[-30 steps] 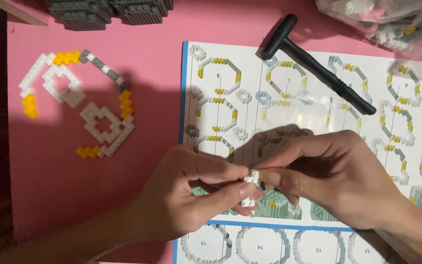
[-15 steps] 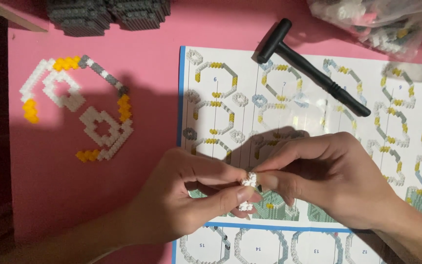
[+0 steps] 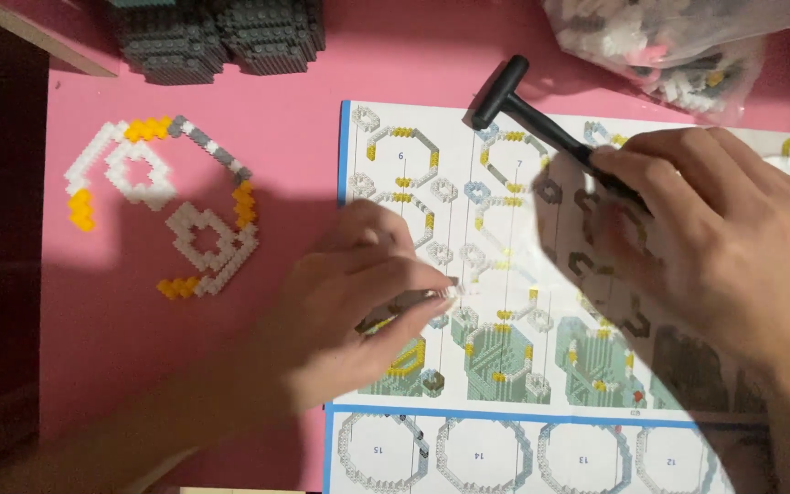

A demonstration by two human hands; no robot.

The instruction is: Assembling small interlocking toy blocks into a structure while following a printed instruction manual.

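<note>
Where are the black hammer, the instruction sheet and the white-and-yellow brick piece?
black hammer (image 3: 510, 91): head view, on the head end.
instruction sheet (image 3: 468, 151): head view, bare upper part.
white-and-yellow brick piece (image 3: 201, 240): head view, on its lower white loop.

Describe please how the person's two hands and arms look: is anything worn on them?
Both the left hand and the right hand are bare: no gloves, rings or watch visible. The forearms in view show no sleeves. Motion blur softens the outlines.
</note>
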